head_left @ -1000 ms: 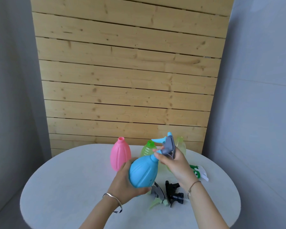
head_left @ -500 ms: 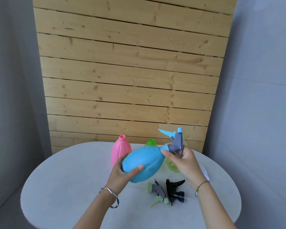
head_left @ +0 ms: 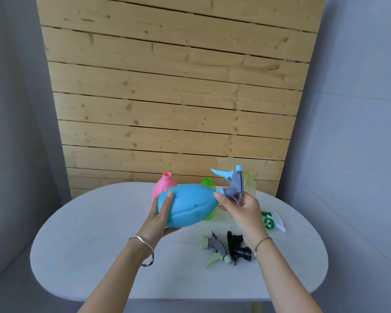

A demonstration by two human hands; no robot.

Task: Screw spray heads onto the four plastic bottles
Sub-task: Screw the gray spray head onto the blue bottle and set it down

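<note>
Two hands hold a blue bottle point(head_left: 187, 205) on its side above a white oval table point(head_left: 99, 256), seen from the head camera. At the bottle's base, the left hand point(head_left: 160, 219) is wrapped around it, thumb across its side. At the neck, the right hand point(head_left: 240, 207) is closed on the blue-and-grey spray head point(head_left: 234, 184), trigger pointing up and left. A pink bottle point(head_left: 164, 185), a green bottle point(head_left: 207, 182) and a pale yellow bottle point(head_left: 250, 184) stand uncapped behind the held one, close to a wooden plank wall point(head_left: 172, 98). Three loose spray heads lie on the table near the right forearm: a grey-and-pale-green spray head point(head_left: 217, 247), a black spray head point(head_left: 237, 247) touching it, and a green-and-white spray head point(head_left: 273, 222) farther right. A dark mark runs along the blue bottle's side; no label or writing can be read anywhere.
</note>
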